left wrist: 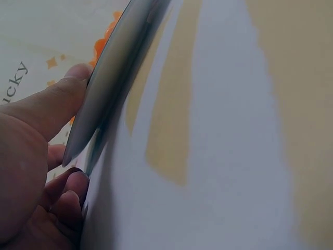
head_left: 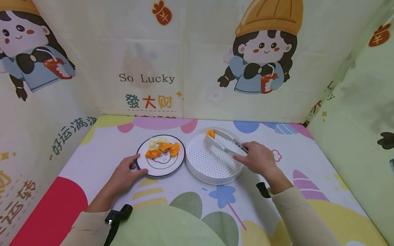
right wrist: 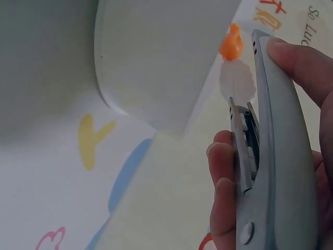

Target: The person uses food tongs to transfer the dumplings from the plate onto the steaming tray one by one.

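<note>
As seen from the head camera, nearest of all, beige sleeves (head_left: 83, 229) with a black wrist strap (head_left: 118, 216) at the left cuff. Under everything, a table cover (head_left: 154, 227) printed with big coloured shapes. Next, left hand (head_left: 124, 174) at the left side of a white plate (head_left: 172, 167), thumb and fingers pinching its dark-edged rim. Likewise right hand (head_left: 260, 159), curled round a pair of tongs (head_left: 216, 143), thumb on one handle and fingers on the other, tong arms parted above a round white tray (head_left: 197, 157). Just right of the plate, that tray, with a dotted floor. On the plate, orange pieces (head_left: 153, 154) in front, pale pieces (head_left: 154, 143) behind. At the tong tips, near the tray's far side, one orange lump (head_left: 210, 133); cannot tell whether clamped or merely touched. Farthest back, a pale backdrop (head_left: 200, 61) with cartoon figures and the words "So Lucky".
</note>
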`<action>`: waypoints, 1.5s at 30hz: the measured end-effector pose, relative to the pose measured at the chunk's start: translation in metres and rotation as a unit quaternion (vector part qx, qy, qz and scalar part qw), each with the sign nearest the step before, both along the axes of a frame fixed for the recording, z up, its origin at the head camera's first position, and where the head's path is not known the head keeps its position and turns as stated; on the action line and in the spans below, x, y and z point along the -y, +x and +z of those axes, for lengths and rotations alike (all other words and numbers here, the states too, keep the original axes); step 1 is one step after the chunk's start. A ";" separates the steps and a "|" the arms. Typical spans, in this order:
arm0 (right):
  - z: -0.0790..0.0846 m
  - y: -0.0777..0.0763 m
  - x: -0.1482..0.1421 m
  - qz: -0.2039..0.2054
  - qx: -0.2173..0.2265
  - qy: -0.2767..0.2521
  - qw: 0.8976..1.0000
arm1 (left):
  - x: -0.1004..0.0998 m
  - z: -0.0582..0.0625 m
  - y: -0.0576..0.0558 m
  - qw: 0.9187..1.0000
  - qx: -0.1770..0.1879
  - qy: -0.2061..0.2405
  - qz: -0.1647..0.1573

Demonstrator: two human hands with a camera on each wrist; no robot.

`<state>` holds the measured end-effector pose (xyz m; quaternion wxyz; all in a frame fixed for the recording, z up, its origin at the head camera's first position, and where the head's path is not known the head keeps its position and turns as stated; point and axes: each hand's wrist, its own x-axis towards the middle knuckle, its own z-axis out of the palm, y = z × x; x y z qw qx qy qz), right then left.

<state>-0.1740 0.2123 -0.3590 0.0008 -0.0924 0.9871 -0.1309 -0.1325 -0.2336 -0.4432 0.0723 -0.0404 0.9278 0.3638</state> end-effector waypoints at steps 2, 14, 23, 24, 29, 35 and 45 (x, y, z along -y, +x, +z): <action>-0.001 -0.003 0.000 0.001 0.005 0.003 1.000 | 0.000 0.001 0.000 1.000 0.002 0.000 0.001; -0.010 -0.013 0.003 0.004 0.018 0.006 1.000 | -0.002 0.000 0.000 1.000 0.010 0.006 0.007; -0.011 -0.018 0.007 -0.004 0.029 0.018 0.999 | -0.002 0.001 0.001 1.000 0.006 0.007 0.006; -0.011 -0.018 0.008 -0.004 0.030 0.019 0.999 | -0.003 0.001 0.001 1.000 0.007 0.008 0.007; -0.010 -0.017 0.009 -0.002 0.031 0.021 0.999 | -0.003 0.001 0.002 1.000 0.009 0.010 0.008; -0.011 -0.017 0.009 -0.011 0.031 0.009 0.999 | -0.003 0.001 0.002 1.000 0.009 0.009 0.008; 0.000 -0.007 0.016 -0.012 0.022 -0.020 0.999 | -0.002 0.001 0.002 1.000 0.010 0.005 0.011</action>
